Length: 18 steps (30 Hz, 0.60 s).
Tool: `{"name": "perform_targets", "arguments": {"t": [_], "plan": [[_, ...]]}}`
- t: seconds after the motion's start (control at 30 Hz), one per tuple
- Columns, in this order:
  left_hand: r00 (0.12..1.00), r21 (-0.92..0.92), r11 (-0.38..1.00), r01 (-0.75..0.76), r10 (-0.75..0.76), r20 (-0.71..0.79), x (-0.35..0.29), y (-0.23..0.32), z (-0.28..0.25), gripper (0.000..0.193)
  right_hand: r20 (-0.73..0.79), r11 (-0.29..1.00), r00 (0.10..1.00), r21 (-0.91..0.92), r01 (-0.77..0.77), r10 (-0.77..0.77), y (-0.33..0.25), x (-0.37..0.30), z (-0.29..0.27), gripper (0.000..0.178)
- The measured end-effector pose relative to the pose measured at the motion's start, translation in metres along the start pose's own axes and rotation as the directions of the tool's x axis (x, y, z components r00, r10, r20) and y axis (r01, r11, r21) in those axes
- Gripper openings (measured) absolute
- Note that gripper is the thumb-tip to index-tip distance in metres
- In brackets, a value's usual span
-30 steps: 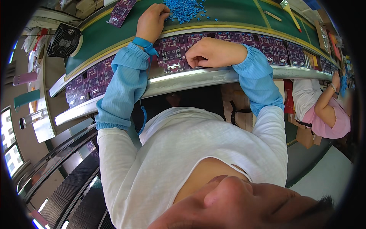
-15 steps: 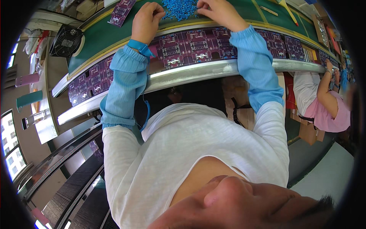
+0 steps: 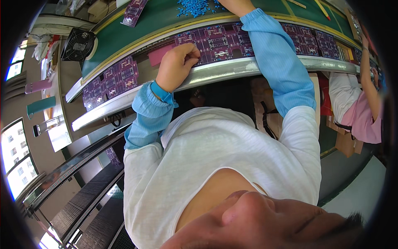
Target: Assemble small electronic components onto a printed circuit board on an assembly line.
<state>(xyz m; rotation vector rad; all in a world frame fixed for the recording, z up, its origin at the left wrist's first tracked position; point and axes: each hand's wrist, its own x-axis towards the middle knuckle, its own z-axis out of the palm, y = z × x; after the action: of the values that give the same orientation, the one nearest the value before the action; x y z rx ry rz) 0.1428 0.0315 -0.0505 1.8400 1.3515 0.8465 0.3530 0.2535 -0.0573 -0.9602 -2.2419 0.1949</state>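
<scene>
My left hand [image 3: 177,66], with a blue band at the wrist, is over the left end of a purple circuit board [image 3: 219,45] on the rail line. Thumb and fingers are pinched together; whatever is between them is too small to make out. At the top edge, my right hand [image 3: 237,6] is beside a heap of small blue components [image 3: 193,6] on the green bench surface [image 3: 159,25]. The picture's edge cuts off its fingers. Blue sleeve covers are on both forearms.
More purple boards [image 3: 111,83] lie along the metal rail [image 3: 224,66], with a pink plate [image 3: 160,56] beside my left hand. A loose board [image 3: 133,12] and a black fan [image 3: 78,45] are at the left. On the far right, a person in pink [image 3: 365,120] works at the same line.
My left hand has come down from beside the blue heap to the board on the rail. My right hand has shifted up, its fingers now out of the picture.
</scene>
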Motion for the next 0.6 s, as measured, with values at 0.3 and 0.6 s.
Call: {"name": "perform_targets", "arguments": {"t": [0.3,0.6], "plan": [[1.0,0.082,0.996,0.016,-0.016,0.002,0.0,0.003,-0.001,0.017,0.031,0.997,0.996,-0.027,-0.079,0.08,0.009,0.002,0.004,0.014],[0.997,0.226,0.973,-0.055,0.042,0.062,-0.001,0.008,-0.004,0.021,0.047,0.998,0.997,0.009,-0.057,0.057,0.01,0.004,0.003,0.012]]}}
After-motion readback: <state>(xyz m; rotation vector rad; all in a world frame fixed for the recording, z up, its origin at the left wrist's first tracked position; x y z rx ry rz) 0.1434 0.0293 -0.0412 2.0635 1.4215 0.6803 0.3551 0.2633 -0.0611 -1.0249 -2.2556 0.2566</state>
